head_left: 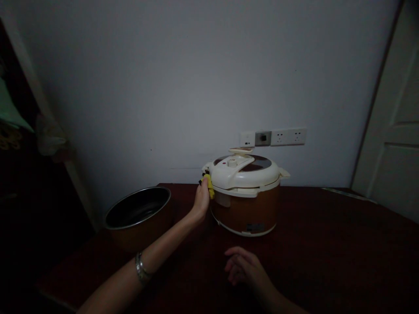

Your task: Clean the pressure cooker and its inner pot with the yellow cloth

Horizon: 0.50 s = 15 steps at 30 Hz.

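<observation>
A pressure cooker (248, 209) with a cream lid and brown body stands on the dark red table, its lid on. My left hand (202, 198) is closed on a yellow cloth (208, 185) with dark patches and presses it against the cooker's left side, just below the lid rim. In front of the cooker, my right hand (244, 267) hovers with loosely curled fingers apart and nothing in them. To the left sits an inner pot (140, 231), dark inside with a pale metal rim, tilted a little in view.
Wall sockets and a switch (273, 138) are on the wall behind the cooker. A panelled door (396, 144) stands at the right. At the left edge hang a plastic bag (49, 137) and other dim items. The table (327, 244) runs back to the wall.
</observation>
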Motion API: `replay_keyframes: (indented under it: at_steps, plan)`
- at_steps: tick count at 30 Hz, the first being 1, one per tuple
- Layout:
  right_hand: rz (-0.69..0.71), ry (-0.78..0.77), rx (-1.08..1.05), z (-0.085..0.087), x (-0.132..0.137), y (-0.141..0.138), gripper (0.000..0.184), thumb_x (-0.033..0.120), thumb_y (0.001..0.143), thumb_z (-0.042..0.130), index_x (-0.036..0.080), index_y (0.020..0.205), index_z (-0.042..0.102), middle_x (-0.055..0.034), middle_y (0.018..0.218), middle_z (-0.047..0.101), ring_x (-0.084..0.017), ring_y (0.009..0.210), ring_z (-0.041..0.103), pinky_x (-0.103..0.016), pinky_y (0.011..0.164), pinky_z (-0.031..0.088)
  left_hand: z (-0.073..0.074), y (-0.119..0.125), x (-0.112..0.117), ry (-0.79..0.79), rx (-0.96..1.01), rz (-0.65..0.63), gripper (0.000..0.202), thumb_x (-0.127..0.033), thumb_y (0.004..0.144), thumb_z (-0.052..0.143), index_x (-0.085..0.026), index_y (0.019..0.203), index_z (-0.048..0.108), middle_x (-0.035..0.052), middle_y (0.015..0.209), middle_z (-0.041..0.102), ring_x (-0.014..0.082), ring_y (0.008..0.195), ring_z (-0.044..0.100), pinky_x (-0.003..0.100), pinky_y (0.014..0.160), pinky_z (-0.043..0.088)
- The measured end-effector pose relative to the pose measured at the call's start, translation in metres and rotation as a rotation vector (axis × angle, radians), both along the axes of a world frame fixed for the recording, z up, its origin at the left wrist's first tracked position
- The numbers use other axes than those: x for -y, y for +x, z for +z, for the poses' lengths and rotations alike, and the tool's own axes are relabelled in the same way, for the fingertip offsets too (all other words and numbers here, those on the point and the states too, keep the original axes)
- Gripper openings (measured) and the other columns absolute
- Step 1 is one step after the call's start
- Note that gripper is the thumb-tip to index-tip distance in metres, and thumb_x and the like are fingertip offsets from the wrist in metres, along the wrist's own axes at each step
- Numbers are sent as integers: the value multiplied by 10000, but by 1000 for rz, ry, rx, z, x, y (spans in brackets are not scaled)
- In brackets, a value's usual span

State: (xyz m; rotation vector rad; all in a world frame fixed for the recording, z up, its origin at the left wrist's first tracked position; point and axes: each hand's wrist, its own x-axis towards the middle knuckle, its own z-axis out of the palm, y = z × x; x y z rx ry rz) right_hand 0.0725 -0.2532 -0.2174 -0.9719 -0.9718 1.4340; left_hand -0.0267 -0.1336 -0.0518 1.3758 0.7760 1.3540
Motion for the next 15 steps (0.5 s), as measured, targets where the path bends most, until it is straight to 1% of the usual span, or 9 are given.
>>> replay_keyframes:
  at_steps: [2, 4, 5, 6, 8, 9, 11, 13, 15]
  plan:
    - [1, -5, 0, 0, 0, 0, 531, 615, 635, 660, 158, 894, 587, -39, 676, 630, -147, 525, 602, -272, 509, 455, 14, 2, 2, 59, -60, 52, 492, -565, 861, 386, -142, 899, 635, 94, 921, 706, 207, 872, 636, 291, 760, 491]
    - [6, -2, -3, -1, -1, 0, 550, 631, 624, 662, 159, 896, 586, -34, 672, 628, -145, 524, 601, -271, 512, 457, 20, 4, 4, 164, -122, 101, 507, -535, 894, 334, -136, 998, 629, 115, 1044, 688, 229, 1018, 609, 339, 881, 470]
    - [12, 4, -5, -1, -2, 0, 565, 642, 617, 663, 158, 898, 586, -33, 669, 626, -146, 523, 601, -273, 514, 459, 21, 4, 5, 259, -152, 125, 511, -511, 911, 305, -137, 1076, 611, 123, 1132, 659, 234, 1119, 566, 363, 956, 435]
    - [20, 12, -8, -2, -2, 0, 579, 652, 614, 660, 157, 904, 585, -34, 669, 625, -147, 525, 601, -277, 517, 462, 20, 5, 6, 383, -191, 148, 513, -485, 926, 280, -142, 1167, 575, 127, 1231, 611, 233, 1223, 495, 385, 1029, 380]
    - [33, 24, -6, -4, -2, 0, 596, 664, 622, 648, 152, 921, 585, -41, 676, 624, -152, 534, 603, -288, 529, 468, 14, 5, 11, 692, -326, 177, 512, -436, 943, 266, -158, 1329, 456, 119, 1409, 463, 222, 1377, 299, 427, 1124, 252]
    - [36, 28, -1, -4, -2, 0, 597, 664, 634, 638, 150, 933, 585, -45, 684, 625, -155, 541, 605, -295, 538, 473, 10, 4, 13, 856, -428, 176, 519, -415, 944, 282, -162, 1383, 392, 117, 1470, 382, 225, 1415, 203, 451, 1143, 204]
    - [31, 34, 13, -5, -2, -1, 591, 659, 665, 615, 148, 960, 583, -50, 700, 625, -158, 554, 607, -305, 553, 480, 0, 3, 18, 1148, -651, 157, 558, -380, 932, 341, -146, 1437, 304, 130, 1530, 255, 259, 1438, 65, 500, 1146, 169]
    - [29, 36, 26, -6, -1, -2, 592, 659, 680, 599, 148, 977, 580, -51, 707, 623, -159, 558, 607, -311, 560, 484, -9, 3, 21, 1343, -799, 175, 606, -357, 911, 399, -108, 1449, 273, 163, 1542, 189, 304, 1431, -4, 530, 1135, 179]
    - [25, 37, 34, -6, -1, -3, 594, 663, 689, 585, 147, 982, 577, -53, 709, 623, -159, 556, 606, -314, 561, 488, -12, 4, 20, 1410, -846, 237, 624, -342, 902, 422, -86, 1450, 267, 181, 1541, 172, 327, 1426, -13, 541, 1129, 189]
